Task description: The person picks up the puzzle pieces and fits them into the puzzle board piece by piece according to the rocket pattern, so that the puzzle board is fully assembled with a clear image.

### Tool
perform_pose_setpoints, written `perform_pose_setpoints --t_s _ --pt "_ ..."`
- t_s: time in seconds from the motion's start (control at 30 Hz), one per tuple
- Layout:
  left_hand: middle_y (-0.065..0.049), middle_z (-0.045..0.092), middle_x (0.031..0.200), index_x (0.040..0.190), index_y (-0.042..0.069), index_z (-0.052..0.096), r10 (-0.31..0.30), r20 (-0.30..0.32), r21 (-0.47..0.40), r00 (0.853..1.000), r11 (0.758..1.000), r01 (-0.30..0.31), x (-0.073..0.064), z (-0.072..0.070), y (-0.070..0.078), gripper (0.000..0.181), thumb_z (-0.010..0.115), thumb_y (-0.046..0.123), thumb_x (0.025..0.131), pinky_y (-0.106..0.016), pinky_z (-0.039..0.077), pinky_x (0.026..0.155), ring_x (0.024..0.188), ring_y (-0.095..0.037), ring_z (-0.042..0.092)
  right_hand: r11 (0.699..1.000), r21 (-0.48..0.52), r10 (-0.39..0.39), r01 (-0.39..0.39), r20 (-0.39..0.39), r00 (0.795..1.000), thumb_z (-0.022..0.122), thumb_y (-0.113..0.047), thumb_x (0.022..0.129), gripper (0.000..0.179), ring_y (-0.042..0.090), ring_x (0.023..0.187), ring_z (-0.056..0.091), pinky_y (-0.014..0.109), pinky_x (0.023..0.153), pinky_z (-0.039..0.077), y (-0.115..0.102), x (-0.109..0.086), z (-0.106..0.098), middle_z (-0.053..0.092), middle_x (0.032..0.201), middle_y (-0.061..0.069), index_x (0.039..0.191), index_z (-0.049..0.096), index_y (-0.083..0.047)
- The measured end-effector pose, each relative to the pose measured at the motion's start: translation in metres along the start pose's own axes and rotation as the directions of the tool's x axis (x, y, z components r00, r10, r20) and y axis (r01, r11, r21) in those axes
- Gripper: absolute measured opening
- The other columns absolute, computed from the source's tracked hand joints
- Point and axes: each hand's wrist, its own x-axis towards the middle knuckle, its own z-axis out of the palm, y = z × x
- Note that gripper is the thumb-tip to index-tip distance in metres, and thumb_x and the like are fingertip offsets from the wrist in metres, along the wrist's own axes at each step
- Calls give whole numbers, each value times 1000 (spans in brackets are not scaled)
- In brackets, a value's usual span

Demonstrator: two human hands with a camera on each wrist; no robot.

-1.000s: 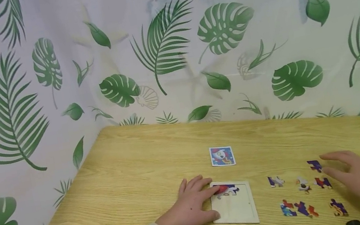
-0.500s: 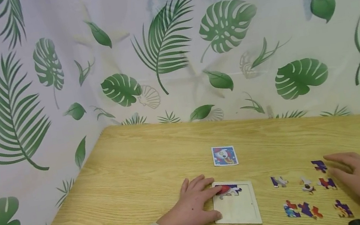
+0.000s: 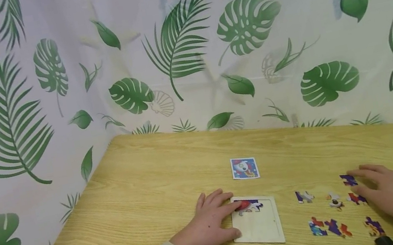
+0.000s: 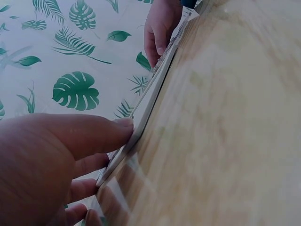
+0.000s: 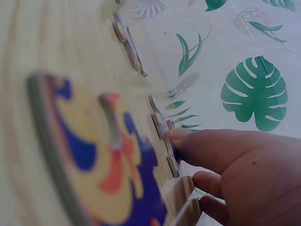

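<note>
The left hand (image 3: 210, 223) has its fingers spread and its grip loose, index finger and thumb resting on the left side of the puzzle tray (image 3: 261, 226). On the surface (image 3: 152, 183), right of this tray, the right hand (image 3: 388, 191) has a half-open grip holding nothing, the fingertips at the purple piece (image 3: 347, 179) and the red piece (image 3: 358, 199).

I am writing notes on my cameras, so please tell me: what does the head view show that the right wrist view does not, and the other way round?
Only the head view: the left hand resting on the partly filled puzzle board, and the printed face of the picture card beyond it.

Only the right wrist view: the thick grey side of a near puzzle piece, seen close up.

Both: the right hand beside loose pieces, the wooden table and the leaf-printed backdrop.
</note>
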Motion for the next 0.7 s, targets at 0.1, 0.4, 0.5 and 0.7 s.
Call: perform_pose_setpoints --t_s 0.1,0.4,0.5,0.7 --pt "1 31 163 154 27 47 2 -2 -2 1000 1000 -2 0 -1 0 70 70 46 91 -62 0 118 153 -26 14 1000 -1 10 -10 -7 1000 59 -36 103 56 67 125 29 81 94 25 -1 1 0 35 143 42 138 54 7" --pt "0 32 162 153 26 48 -3 -1 -6 1000 1000 3 -1 -3 3 69 71 45 91 -63 0 118 153 -27 15 1000 18 19 -18 -31 999 62 -38 101 56 65 127 29 80 96 25 2 1 3 36 143 41 134 58 7" --pt "0 32 162 152 25 49 0 -6 -11 1000 1000 0 -1 -3 3 69 71 44 90 -63 0 118 153 -27 16 999 28 40 -39 -39 998 62 -43 100 60 64 127 30 79 97 25 5 1 5 38 142 41 132 59 8" --pt "-1 32 162 153 26 49 6 -5 -8 1000 1000 -6 -1 -3 2 69 72 44 90 -63 0 118 153 -27 15 991 89 109 -104 -50 993 66 -44 97 62 62 126 33 77 98 26 3 1 4 45 136 39 129 56 9"
